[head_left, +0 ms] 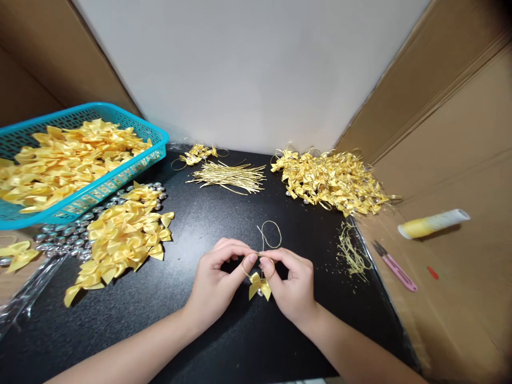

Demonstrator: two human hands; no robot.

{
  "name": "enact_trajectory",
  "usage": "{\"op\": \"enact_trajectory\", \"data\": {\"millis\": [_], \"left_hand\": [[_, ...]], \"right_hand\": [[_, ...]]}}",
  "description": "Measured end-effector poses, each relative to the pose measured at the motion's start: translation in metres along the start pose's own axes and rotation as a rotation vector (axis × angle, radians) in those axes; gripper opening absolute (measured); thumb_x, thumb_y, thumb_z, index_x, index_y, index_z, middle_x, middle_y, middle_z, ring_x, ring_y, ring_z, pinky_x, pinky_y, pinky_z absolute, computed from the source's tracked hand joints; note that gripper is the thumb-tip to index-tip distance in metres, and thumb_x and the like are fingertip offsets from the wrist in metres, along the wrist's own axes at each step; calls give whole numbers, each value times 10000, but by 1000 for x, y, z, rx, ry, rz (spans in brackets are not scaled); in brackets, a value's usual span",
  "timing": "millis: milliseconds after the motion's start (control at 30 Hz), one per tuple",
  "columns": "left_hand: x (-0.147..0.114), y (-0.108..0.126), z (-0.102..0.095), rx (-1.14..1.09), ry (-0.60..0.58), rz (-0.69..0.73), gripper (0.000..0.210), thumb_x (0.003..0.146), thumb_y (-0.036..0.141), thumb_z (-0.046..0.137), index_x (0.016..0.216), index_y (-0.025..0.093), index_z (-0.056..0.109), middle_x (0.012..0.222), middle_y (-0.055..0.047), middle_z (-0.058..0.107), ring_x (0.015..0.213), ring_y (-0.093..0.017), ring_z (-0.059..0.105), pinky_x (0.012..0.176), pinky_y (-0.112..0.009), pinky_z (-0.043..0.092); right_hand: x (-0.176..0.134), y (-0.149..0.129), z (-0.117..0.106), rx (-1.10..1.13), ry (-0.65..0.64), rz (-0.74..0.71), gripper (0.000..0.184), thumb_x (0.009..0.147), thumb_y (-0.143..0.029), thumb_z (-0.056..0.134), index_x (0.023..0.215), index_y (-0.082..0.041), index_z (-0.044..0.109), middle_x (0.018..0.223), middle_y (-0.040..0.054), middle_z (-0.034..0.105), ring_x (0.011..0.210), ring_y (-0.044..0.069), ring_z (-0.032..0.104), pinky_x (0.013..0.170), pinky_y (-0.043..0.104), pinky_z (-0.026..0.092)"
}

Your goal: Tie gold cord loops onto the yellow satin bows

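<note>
Head: pinched grips (216, 277) (295, 281) on cord (263, 243)

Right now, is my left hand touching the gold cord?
Touching: the head view shows the left hand pinching the gold cord between thumb and fingertips.

One camera is doing all the looking. It is sitting on the person's head and facing forward and down at the black surface (224, 213). It is looking from close by, with the small yellow bow (256, 281) showing low in the middle. A pale wall (248, 69) is filling the top.
</note>
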State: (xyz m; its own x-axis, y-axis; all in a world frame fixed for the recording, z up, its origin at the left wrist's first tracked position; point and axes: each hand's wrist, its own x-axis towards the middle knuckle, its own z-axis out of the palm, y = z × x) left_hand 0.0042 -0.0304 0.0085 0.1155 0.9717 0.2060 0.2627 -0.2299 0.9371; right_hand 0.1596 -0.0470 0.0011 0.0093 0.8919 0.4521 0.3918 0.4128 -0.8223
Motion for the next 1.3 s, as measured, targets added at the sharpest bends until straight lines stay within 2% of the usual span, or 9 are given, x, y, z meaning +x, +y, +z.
{"op": "enact_trajectory", "data": {"millis": [167, 267, 333, 900, 1033, 1133, 1300], "left_hand": [[-1, 0, -1, 32, 30, 45, 101, 813, 265, 676, 738, 218, 724, 727, -19, 705, 693, -169, 602, 653, -286, 456], [-1, 0, -1, 40, 28, 54, 88, 814, 253, 677, 745, 222, 723, 736, -13, 707, 704, -167, 603, 663, -284, 452], [-1, -1, -1, 38, 23, 46, 87, 816, 253, 675, 750, 223, 724, 737, -12, 707, 708, -167, 601, 663, -284, 450], [-1, -2, -1, 4, 12, 30, 98, 818, 279, 680, 753, 227, 731, 731, -15, 706, 709, -173, 602, 668, -295, 452], [-2, -3, 0, 15, 10, 39, 83, 821, 247, 677, 754, 230, 723, 743, -5, 703, 715, -163, 601, 674, -286, 445], [-2, -2, 0, 13, 5, 36, 78, 818, 242, 678, 756, 228, 722, 746, -4, 703, 717, -163, 602, 673, -284, 444], [-2, 0, 1, 10, -27, 25, 125, 829, 265, 661, 726, 212, 709, 721, -6, 691, 700, -163, 593, 683, -292, 440]], "right_hand": [[-3, 0, -1, -12, 25, -16, 102, 782, -159, 664, 881, -183, 658, 663, 9, 678, 589, 140, 648, 609, 260, 544], [-3, 0, -1, -30, 45, -13, 50, 806, -144, 627, 814, -190, 642, 664, 11, 673, 587, 137, 637, 592, 256, 530], [-2, 0, -1, -27, 42, 0, 81, 825, -138, 598, 782, -193, 638, 667, 14, 675, 591, 135, 635, 585, 254, 524], [-1, 1, 1, 38, 40, 77, 83, 828, -162, 608, 764, -187, 654, 654, 15, 677, 588, 138, 633, 580, 255, 522], [0, 1, 0, 42, 14, 95, 33, 806, -172, 623, 800, -184, 653, 666, 15, 682, 597, 144, 644, 585, 254, 534], [0, 0, -1, 54, -18, 97, 77, 785, -167, 643, 860, -174, 662, 694, 20, 693, 618, 144, 655, 614, 255, 543], [0, -1, -1, 76, -23, 138, 72, 815, -171, 604, 773, -174, 663, 672, 26, 691, 605, 143, 644, 599, 254, 523]]}}
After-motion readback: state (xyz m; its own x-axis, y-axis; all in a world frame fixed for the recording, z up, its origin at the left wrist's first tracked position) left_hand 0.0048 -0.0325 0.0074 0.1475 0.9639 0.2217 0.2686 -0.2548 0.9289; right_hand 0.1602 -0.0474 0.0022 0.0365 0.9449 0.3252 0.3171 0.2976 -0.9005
